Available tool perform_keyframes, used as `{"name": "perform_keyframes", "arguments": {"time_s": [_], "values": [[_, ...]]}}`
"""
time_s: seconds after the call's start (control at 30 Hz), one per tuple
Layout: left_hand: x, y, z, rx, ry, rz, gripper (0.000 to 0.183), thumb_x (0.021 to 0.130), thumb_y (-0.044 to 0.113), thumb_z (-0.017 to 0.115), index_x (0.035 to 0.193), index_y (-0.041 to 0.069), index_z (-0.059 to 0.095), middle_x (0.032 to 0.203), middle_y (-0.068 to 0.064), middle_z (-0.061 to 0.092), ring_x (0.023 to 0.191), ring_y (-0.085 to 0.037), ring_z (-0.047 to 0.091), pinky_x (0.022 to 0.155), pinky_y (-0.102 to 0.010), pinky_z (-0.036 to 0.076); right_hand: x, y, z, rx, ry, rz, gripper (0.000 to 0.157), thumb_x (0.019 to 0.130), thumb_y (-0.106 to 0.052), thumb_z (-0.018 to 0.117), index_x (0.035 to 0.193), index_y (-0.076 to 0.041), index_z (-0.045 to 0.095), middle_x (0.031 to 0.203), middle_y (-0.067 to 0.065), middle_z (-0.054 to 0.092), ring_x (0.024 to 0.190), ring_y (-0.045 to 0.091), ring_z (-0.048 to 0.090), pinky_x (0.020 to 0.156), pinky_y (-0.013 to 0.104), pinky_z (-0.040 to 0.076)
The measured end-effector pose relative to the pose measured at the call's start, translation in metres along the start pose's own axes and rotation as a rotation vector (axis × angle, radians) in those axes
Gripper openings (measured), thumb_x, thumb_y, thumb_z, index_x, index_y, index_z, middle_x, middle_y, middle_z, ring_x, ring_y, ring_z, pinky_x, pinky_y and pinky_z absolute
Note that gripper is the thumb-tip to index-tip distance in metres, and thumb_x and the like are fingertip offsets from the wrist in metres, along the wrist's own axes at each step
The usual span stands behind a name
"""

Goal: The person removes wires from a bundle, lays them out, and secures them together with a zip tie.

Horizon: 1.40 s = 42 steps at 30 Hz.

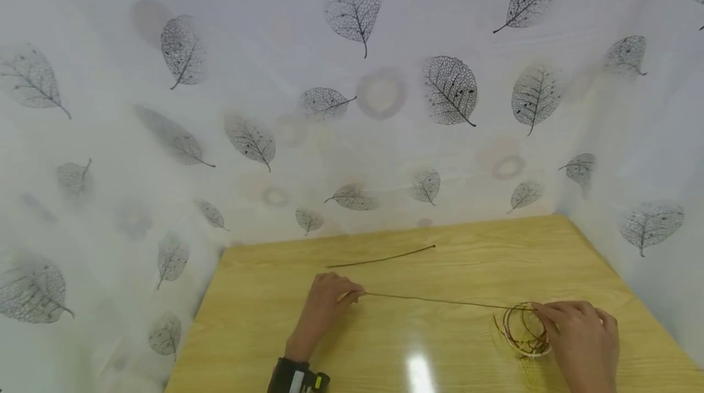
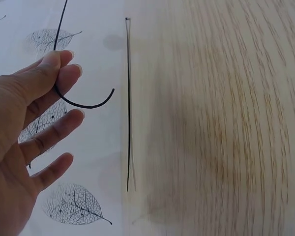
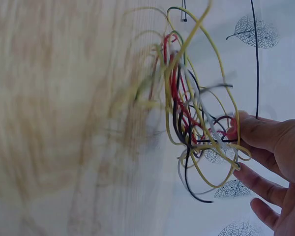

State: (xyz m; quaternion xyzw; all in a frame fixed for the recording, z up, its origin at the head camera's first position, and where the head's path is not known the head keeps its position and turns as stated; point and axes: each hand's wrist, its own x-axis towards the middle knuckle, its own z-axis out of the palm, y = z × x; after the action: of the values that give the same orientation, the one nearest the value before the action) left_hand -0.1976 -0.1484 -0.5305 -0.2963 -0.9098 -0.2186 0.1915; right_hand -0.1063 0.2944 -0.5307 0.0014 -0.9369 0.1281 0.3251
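A thin dark wire (image 1: 434,300) stretches nearly straight between the two hands. My left hand (image 1: 330,301) pinches it near one end between thumb and forefinger; in the left wrist view a short tail of the wire (image 2: 91,106) curls out below the fingers (image 2: 71,123), which are spread. My right hand (image 1: 583,335) pinches the other end between thumb and forefinger. At those same right fingertips hangs a loosely coiled bundle of yellow, red, black and white wires (image 3: 177,98), its loose ends sticking out in several directions.
Another dark wire (image 1: 385,258) lies on the wooden table (image 1: 264,319), beyond the left hand. Walls covered in leaf-printed sheeting (image 1: 352,148) rise at the table's back and sides. A dark strapped device (image 1: 297,378) sits on the left wrist.
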Motion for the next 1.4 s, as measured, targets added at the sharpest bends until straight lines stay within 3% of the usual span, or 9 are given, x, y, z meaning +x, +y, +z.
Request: {"name": "perform_keyframes", "arguments": {"time_s": [0.43, 0.47, 0.57, 0.63, 0.67, 0.77, 0.87, 1.3, 1.4], "values": [[-0.019, -0.010, -0.022, -0.012, -0.002, -0.120, 0.014, 0.081, 0.022, 0.078, 0.093, 0.027, 0.078, 0.074, 0.021, 0.069, 0.077, -0.002, 0.058, 0.091, -0.039, 0.045, 0.006, 0.007, -0.007, -0.046, 0.008, 0.056, 0.015, 0.061, -0.014, 0.085, 0.076, -0.013, 0.081, 0.064, 0.013, 0.072, 0.079, 0.036, 0.061, 0.089, 0.060, 0.037], [-0.020, -0.011, -0.024, -0.018, 0.001, -0.124, 0.014, 0.080, 0.021, 0.078, 0.093, 0.027, 0.078, 0.074, 0.021, 0.069, 0.077, -0.002, 0.058, 0.092, -0.040, 0.044, 0.007, 0.007, -0.007, -0.038, 0.016, 0.049, 0.017, 0.067, -0.027, 0.083, 0.077, -0.012, 0.081, 0.064, 0.012, 0.072, 0.079, 0.035, 0.061, 0.089, 0.059, 0.037], [-0.023, -0.015, -0.029, -0.028, 0.004, -0.143, 0.015, 0.080, 0.019, 0.079, 0.094, 0.026, 0.078, 0.073, 0.021, 0.069, 0.074, -0.002, 0.057, 0.092, -0.042, 0.044, 0.008, 0.007, -0.006, -0.020, 0.052, 0.011, 0.057, 0.083, -0.064, 0.057, 0.077, -0.013, 0.081, 0.063, 0.011, 0.072, 0.076, 0.033, 0.062, 0.088, 0.059, 0.038], [-0.027, -0.019, -0.031, -0.051, 0.004, -0.164, 0.014, 0.081, 0.018, 0.078, 0.094, 0.024, 0.078, 0.072, 0.019, 0.069, 0.070, -0.001, 0.057, 0.089, -0.040, 0.046, 0.008, 0.006, -0.005, -0.007, 0.067, -0.006, 0.082, 0.087, -0.075, 0.029, 0.077, -0.013, 0.082, 0.066, 0.011, 0.074, 0.076, 0.033, 0.063, 0.087, 0.058, 0.039], [-0.029, -0.021, -0.032, -0.078, 0.000, -0.174, 0.013, 0.082, 0.018, 0.077, 0.095, 0.022, 0.078, 0.072, 0.017, 0.070, 0.069, -0.002, 0.058, 0.086, -0.039, 0.048, 0.008, 0.005, -0.004, -0.006, 0.068, -0.011, 0.082, 0.087, -0.075, 0.029, 0.078, -0.013, 0.082, 0.069, 0.011, 0.074, 0.076, 0.033, 0.063, 0.087, 0.057, 0.039], [-0.036, -0.026, -0.035, -0.188, -0.012, -0.190, 0.011, 0.086, 0.013, 0.074, 0.097, 0.014, 0.078, 0.074, 0.007, 0.072, 0.065, -0.006, 0.062, 0.071, -0.032, 0.055, 0.009, 0.002, -0.005, -0.010, 0.058, -0.024, 0.042, 0.078, -0.053, 0.069, 0.081, -0.014, 0.081, 0.074, 0.012, 0.075, 0.077, 0.033, 0.063, 0.089, 0.056, 0.038], [-0.042, -0.031, -0.038, -0.287, -0.024, -0.193, 0.011, 0.089, 0.007, 0.070, 0.099, 0.009, 0.076, 0.076, -0.001, 0.072, 0.063, -0.014, 0.066, 0.056, -0.026, 0.056, 0.010, 0.000, -0.006, -0.025, 0.038, -0.030, 0.022, 0.061, -0.014, 0.084, 0.082, -0.013, 0.081, 0.074, 0.013, 0.075, 0.077, 0.033, 0.064, 0.090, 0.055, 0.037], [-0.059, -0.045, -0.050, -0.317, -0.027, -0.271, 0.011, 0.088, 0.004, 0.071, 0.097, 0.010, 0.075, 0.075, -0.001, 0.070, 0.060, -0.018, 0.065, 0.051, -0.022, 0.055, 0.014, -0.004, -0.009, -0.022, 0.002, -0.022, 0.021, 0.061, -0.013, 0.084, 0.082, -0.014, 0.081, 0.071, 0.011, 0.074, 0.075, 0.034, 0.064, 0.091, 0.055, 0.037], [-0.065, -0.049, -0.054, -0.264, -0.010, -0.281, 0.011, 0.087, 0.004, 0.072, 0.095, 0.011, 0.076, 0.073, 0.000, 0.071, 0.059, -0.012, 0.063, 0.052, -0.023, 0.053, 0.015, -0.007, -0.008, -0.027, -0.006, -0.051, 0.019, 0.069, -0.032, 0.082, 0.080, -0.017, 0.081, 0.065, 0.008, 0.073, 0.070, 0.034, 0.065, 0.089, 0.056, 0.039]]}}
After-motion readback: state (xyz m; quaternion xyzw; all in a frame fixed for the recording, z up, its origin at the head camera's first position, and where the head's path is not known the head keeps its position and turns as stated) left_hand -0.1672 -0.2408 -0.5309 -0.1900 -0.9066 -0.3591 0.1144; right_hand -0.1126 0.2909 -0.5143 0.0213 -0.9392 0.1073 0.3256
